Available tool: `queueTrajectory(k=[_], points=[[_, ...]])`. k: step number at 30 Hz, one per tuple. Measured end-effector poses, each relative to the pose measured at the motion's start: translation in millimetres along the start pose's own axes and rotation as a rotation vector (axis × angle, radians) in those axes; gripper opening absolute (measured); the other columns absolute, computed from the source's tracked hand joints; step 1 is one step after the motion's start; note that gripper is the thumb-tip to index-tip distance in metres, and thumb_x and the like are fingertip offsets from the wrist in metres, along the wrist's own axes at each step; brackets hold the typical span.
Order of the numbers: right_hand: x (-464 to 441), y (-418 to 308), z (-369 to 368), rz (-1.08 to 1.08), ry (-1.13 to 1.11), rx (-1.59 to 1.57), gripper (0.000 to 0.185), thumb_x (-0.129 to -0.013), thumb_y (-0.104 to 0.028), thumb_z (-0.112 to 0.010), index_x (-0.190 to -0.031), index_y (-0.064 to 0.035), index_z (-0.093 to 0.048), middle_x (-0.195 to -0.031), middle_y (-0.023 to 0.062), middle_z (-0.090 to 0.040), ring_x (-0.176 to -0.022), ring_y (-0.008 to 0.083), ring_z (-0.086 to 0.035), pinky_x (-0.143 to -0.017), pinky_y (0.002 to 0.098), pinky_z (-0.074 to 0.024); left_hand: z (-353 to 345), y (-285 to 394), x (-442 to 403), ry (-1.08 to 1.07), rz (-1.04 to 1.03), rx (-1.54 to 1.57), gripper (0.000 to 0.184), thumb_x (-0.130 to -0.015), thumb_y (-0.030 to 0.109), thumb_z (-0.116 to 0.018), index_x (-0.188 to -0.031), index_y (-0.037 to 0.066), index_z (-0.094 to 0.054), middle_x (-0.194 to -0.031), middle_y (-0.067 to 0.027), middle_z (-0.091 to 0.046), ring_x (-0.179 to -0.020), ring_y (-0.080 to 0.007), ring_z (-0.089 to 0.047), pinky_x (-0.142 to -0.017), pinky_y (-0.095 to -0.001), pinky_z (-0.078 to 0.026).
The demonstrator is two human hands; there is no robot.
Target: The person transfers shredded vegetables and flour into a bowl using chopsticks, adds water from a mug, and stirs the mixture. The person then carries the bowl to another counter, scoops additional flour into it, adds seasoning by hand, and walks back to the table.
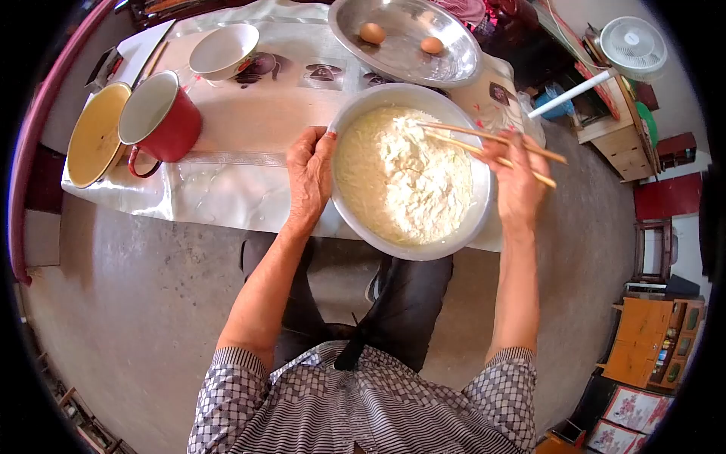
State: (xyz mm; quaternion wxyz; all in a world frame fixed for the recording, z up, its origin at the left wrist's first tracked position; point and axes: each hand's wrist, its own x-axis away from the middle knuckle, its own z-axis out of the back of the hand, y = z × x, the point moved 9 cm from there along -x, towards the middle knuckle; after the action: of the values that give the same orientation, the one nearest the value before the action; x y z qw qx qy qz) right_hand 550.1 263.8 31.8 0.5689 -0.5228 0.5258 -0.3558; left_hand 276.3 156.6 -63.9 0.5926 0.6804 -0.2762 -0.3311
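Note:
A grey-white basin [484, 216] sits at the table's near edge, partly jutting over it. Inside are white flour [423, 193] heaped toward the right and a pale, wet, shredded-looking mixture [361, 163] on the left. My left hand [310, 170] is closed on the basin's left rim, thumb on top. In my right hand [520, 170] is a pair of wooden chopsticks [461, 138], held over the basin's right rim with their tips at the flour. Behind the basin, a wide metal bowl [401, 57] holds two brown eggs, one egg [372, 32] left of the other egg [432, 45].
On the table's left stand a red enamel mug [181, 125], a yellow round dish [91, 140] and a white bowl [219, 53]. A patterned plastic cloth [249, 193] covers the table [249, 129]. To the right are a standing fan [634, 47] and wooden cabinets [639, 340].

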Motion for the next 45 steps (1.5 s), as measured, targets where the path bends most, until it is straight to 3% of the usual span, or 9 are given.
queueTrajectory(k=[4,7,10,17,23,28,34,41,45], points=[[-13,-7,-12,0.271,-0.204,0.410,0.029,-0.091,-0.020,-0.048,-0.095,0.0079,-0.055,-0.070,0.0113,-0.063,-0.073,0.0171,-0.062,-0.077,0.0266,-0.0476,1,4,0,0.009,-0.036,-0.053,0.024,-0.086,0.018,-0.050,-0.083,-0.005,-0.057,-0.063,0.0003,-0.047,-0.061,-0.0078,-0.040,-0.055,-0.0230,-0.035],[17,-8,-1,0.063,-0.228,0.420,0.026,-0.092,-0.019,-0.047,-0.093,0.0061,-0.055,-0.068,0.0112,-0.063,-0.074,0.0164,-0.062,-0.076,0.0275,-0.0472,2,6,-1,0.025,-0.061,-0.093,0.024,-0.086,0.018,-0.051,-0.083,-0.005,-0.057,-0.062,0.0002,-0.046,-0.060,-0.0080,-0.040,-0.054,-0.0234,-0.035],[54,-17,-7,0.021,-0.338,0.344,0.024,-0.092,-0.018,-0.046,-0.091,0.0045,-0.055,-0.067,0.0116,-0.063,-0.073,0.0163,-0.062,-0.074,0.0284,-0.0476,2,10,1,0.053,-0.055,-0.069,0.024,-0.086,0.018,-0.051,-0.083,-0.005,-0.057,-0.063,0.0003,-0.047,-0.061,-0.0081,-0.040,-0.054,-0.0236,-0.035],[20,-31,-53,0.154,-0.321,0.262,0.021,-0.092,-0.015,-0.046,-0.089,0.0039,-0.055,-0.064,0.0116,-0.063,-0.064,0.0151,-0.062,-0.068,0.0270,-0.0487,3,2,-1,0.021,-0.069,-0.057,0.024,-0.086,0.018,-0.051,-0.083,-0.005,-0.056,-0.065,0.0004,-0.047,-0.062,-0.0074,-0.041,-0.055,-0.0229,-0.036],[11,-8,-15,0.154,-0.237,0.457,0.023,-0.091,-0.016,-0.046,-0.090,0.0055,-0.054,-0.062,0.0099,-0.062,-0.068,0.0125,-0.060,-0.069,0.0260,-0.0477,3,2,0,0.016,-0.040,-0.074,0.024,-0.086,0.018,-0.051,-0.083,-0.005,-0.057,-0.065,-0.0004,-0.048,-0.062,-0.0079,-0.041,-0.056,-0.0238,-0.036],[28,-31,-16,0.030,-0.405,0.320,0.021,-0.091,-0.014,-0.047,-0.089,0.0040,-0.056,-0.060,0.0108,-0.062,-0.065,0.0137,-0.060,-0.069,0.0285,-0.0486,1,9,2,0.051,-0.043,-0.031,0.024,-0.086,0.018,-0.051,-0.083,-0.005,-0.058,-0.065,-0.0005,-0.048,-0.062,-0.0081,-0.041,-0.056,-0.0236,-0.036],[-41,-14,-45,0.102,-0.376,0.327,0.029,-0.090,-0.023,-0.049,-0.088,0.0051,-0.057,-0.063,0.0137,-0.063,-0.061,0.0172,-0.062,-0.063,0.0271,-0.0519,3,11,1,0.032,-0.053,-0.117,0.025,-0.086,0.018,-0.052,-0.084,-0.005,-0.058,-0.064,0.0007,-0.047,-0.062,-0.0080,-0.041,-0.056,-0.0231,-0.035],[-91,22,34,-0.100,-0.262,0.274,0.033,-0.089,-0.026,-0.051,-0.094,0.0069,-0.054,-0.074,0.0151,-0.064,-0.068,0.0197,-0.065,-0.063,0.0290,-0.0557,2,11,0,0.043,-0.065,-0.129,0.024,-0.086,0.018,-0.052,-0.084,-0.006,-0.058,-0.063,0.0009,-0.046,-0.062,-0.0078,-0.040,-0.055,-0.0230,-0.034],[-46,2,57,-0.143,-0.285,0.413,0.025,-0.088,-0.023,-0.051,-0.091,0.0018,-0.055,-0.066,0.0063,-0.059,-0.065,0.0129,-0.059,-0.061,0.0271,-0.0514,0,16,2,0.019,-0.072,-0.135,0.024,-0.086,0.018,-0.051,-0.083,-0.006,-0.057,-0.064,0.0003,-0.047,-0.062,-0.0078,-0.040,-0.055,-0.0230,-0.035]])
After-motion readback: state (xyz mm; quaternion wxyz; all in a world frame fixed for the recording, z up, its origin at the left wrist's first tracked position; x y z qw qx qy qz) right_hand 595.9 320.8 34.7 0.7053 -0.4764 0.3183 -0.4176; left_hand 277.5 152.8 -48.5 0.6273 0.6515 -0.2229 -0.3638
